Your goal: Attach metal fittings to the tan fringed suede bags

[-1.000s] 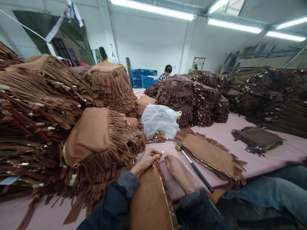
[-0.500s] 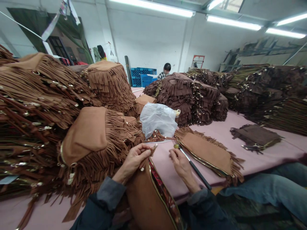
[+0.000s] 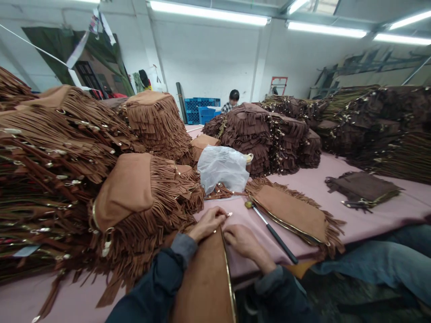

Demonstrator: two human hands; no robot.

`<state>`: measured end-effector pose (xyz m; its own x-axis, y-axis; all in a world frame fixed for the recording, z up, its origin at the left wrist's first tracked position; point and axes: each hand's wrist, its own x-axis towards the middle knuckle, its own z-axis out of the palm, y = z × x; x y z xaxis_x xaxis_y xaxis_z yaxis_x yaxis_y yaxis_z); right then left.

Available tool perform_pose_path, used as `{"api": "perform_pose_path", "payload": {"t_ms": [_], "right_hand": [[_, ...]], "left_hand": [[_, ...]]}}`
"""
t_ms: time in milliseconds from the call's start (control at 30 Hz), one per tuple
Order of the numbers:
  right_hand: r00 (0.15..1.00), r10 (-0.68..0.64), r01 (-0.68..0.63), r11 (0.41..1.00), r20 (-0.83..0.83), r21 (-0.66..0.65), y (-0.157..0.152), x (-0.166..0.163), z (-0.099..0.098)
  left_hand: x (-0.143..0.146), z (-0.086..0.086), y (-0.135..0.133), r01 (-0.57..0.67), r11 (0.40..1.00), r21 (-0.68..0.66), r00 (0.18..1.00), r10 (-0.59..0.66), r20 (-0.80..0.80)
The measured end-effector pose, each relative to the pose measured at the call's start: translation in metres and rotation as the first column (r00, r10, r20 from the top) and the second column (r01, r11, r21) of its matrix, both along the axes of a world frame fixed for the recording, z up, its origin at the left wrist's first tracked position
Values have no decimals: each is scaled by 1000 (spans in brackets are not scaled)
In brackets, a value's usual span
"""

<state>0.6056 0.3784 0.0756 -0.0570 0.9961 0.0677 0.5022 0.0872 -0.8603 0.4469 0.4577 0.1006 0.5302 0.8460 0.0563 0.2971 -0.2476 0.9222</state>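
Head view: across the worktop's (image 3: 313,184) near edge, a tan bag (image 3: 202,278) lies with its gold zip (image 3: 227,268) toward the right; the left hand (image 3: 208,223) has its fingers pinched on a small metal-tipped piece (image 3: 229,214) at the bag's far end. The right hand (image 3: 245,241) curls its fingers beside the zip; whether they grip it, I cannot tell. Rightward along that edge, a black-handled tool (image 3: 282,243) lies beside a fringed bag (image 3: 291,213).

Single head-worn view, facing forward and down, fingers (image 3: 219,214) near, pale wall (image 3: 208,58) far
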Motion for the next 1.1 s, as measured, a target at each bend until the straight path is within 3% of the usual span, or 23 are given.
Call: {"api": "perform_pose_path", "payload": {"t_ms": [67, 133, 200, 233, 400, 533, 600, 700, 800, 867, 933, 1100], "right_hand": [[974, -165, 168, 986, 153, -8, 7, 43, -3], [845, -376, 403, 915, 380, 11, 9, 80, -10], [706, -444, 528, 849, 552, 7, 10, 104, -17], [691, -417, 532, 846, 590, -26, 11, 111, -21], [706, -263, 439, 891, 658, -115, 18, 110, -30], [647, -296, 441, 897, 703, -29, 15, 103, -26], [657, -340, 426, 904, 673, 40, 10, 101, -22], [786, -358, 360, 928, 504, 97, 3, 100, -16], [940, -231, 213, 972, 251, 96, -3, 93, -12], [973, -145, 132, 988, 177, 81, -4, 85, -11], [957, -115, 107, 993, 268, 46, -5, 75, -11], [762, -71, 132, 990, 644, -46, -4, 56, -9]], "left_hand": [[8, -23, 0, -18, 990, 141, 990, 37, -133], [12, -35, -2, -14, 966, 260, 975, 71, -210], [12, -38, -1, 13, 942, 335, 960, 82, -267], [12, -38, 0, 25, 931, 363, 951, 90, -295], [12, -38, 9, 17, 902, 432, 896, 178, -408], [13, -38, 7, 33, 885, 465, 859, 213, -465], [13, -37, 4, 82, 864, 496, 845, 204, -495], [13, -34, 3, 132, 839, 528, 830, 197, -521], [12, -29, 7, 179, 839, 513, 825, 157, -544], [13, -26, 12, 197, 850, 489, 813, 137, -566], [15, -22, 16, 206, 860, 466, 786, 139, -603], [25, -11, 11, 308, 820, 483, 655, 186, -732]]}}
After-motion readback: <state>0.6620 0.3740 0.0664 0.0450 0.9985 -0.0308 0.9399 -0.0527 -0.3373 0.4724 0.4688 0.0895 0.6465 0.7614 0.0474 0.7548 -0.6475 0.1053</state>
